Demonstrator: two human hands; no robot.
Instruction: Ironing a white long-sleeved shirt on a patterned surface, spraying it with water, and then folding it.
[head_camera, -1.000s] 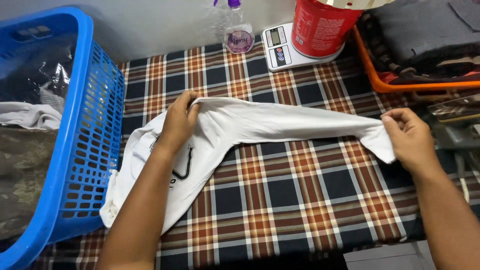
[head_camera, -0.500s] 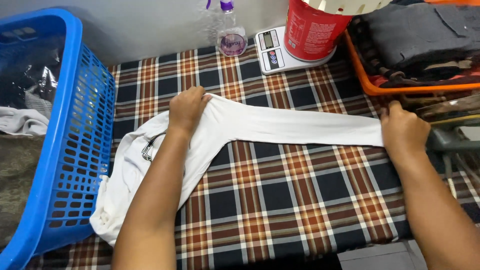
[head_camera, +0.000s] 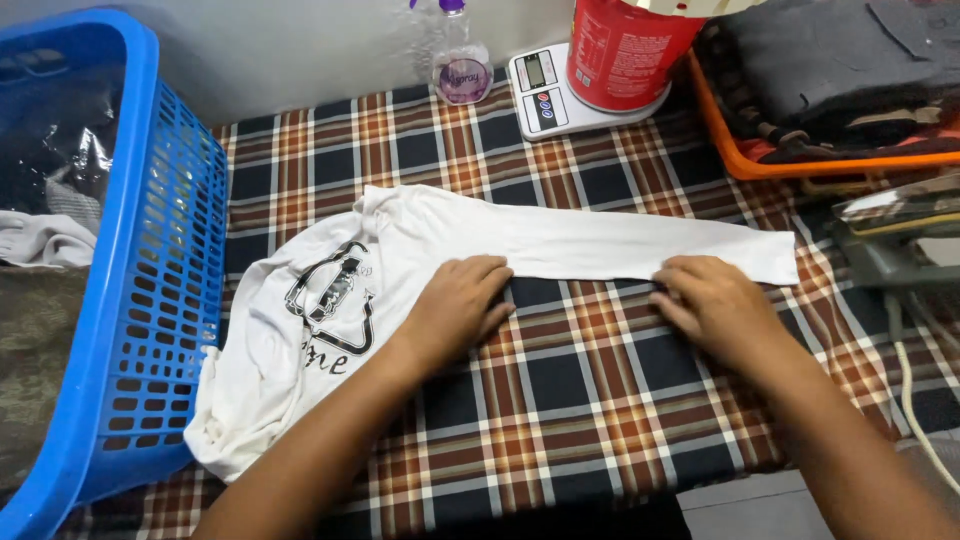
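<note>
A white shirt (head_camera: 560, 235) with a black print lies on a plaid cloth (head_camera: 560, 400) that covers the table. One long sleeve is stretched flat to the right. My left hand (head_camera: 460, 305) rests palm down on the shirt's near edge, fingers together and flat. My right hand (head_camera: 705, 300) lies palm down on the sleeve's near edge, closer to the cuff. Neither hand grips the fabric. The shirt's body is bunched at the left, next to the basket.
A blue laundry basket (head_camera: 150, 300) with clothes stands at the left. At the back are a spray bottle (head_camera: 458, 60), a small white scale (head_camera: 555, 90) bearing a red tub (head_camera: 625, 50), and an orange basket (head_camera: 800, 165) of dark folded clothes. An iron (head_camera: 900, 235) with its cord sits at right.
The sleeve, held up stretched between both hands, has been laid flat on the cloth. Both hands let go of its ends and moved to its near edge, palms down.
</note>
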